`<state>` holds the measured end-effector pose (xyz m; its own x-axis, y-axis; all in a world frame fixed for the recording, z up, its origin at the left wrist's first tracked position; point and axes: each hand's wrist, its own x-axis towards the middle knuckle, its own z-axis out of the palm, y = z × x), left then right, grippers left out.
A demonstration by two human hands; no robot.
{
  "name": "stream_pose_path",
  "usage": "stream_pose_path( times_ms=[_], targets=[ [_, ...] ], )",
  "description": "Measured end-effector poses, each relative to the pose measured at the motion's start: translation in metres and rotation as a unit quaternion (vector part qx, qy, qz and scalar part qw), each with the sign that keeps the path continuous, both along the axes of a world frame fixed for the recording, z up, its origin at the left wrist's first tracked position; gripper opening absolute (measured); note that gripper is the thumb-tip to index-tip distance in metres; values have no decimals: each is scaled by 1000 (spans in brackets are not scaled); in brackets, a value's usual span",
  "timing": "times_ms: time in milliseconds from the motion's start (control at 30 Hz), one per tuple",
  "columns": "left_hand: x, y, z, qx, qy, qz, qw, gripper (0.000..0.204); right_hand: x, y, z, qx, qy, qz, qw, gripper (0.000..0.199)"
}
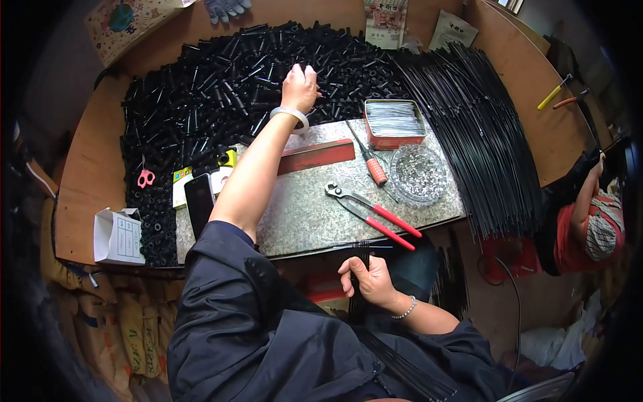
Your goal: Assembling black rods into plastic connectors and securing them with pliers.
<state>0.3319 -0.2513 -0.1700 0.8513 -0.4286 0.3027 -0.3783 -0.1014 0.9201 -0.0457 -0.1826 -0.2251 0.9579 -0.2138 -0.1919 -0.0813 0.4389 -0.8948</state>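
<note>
- The heap of black tubular pieces [228, 80] is covering the far and left parts of the table, its near edge meeting the speckled slab [295, 228]. The left hand [301, 88] is reaching over it with curling fingers; their tips are facing away, so I cannot tell whether they are gripping a piece. Picking well probably means lifting one loose piece cleanly, without dragging its neighbours along.
- The fan of long black strips [475, 134] is lying along the slab's right side, its near ends hanging past the table edge.
- A slimmer bundle of black strips [362, 246] is poking up at the slab's near edge, above the right hand [373, 278], whose thumb and fingers seem to be clamping it. Holding the bundle steady, with its tips level and facing up, should be making the work easier.
- The clear round bowl [418, 200] is sitting on the slab's right part, holding a scatter of small shiny metal bits [418, 174].
- The red tin [398, 142] is standing just behind the bowl, lidless, holding a dense row of thin silvery pins [393, 118].
- The white carton [117, 238] is standing at the left near corner, its inside not showing.
</note>
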Motion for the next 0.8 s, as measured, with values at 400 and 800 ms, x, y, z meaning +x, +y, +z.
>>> stream_pose_path(
  times_ms=[400, 800],
  targets=[
    [-22, -26, -20, 300, -235, 49, 923, 31, -9, 1, 2, -33, -8, -9, 999, 39],
    [-164, 181, 31, -125, 248, -177, 944, 15, -22, 27, 18, -63, -47, -10, 997, 36]
  ],
)
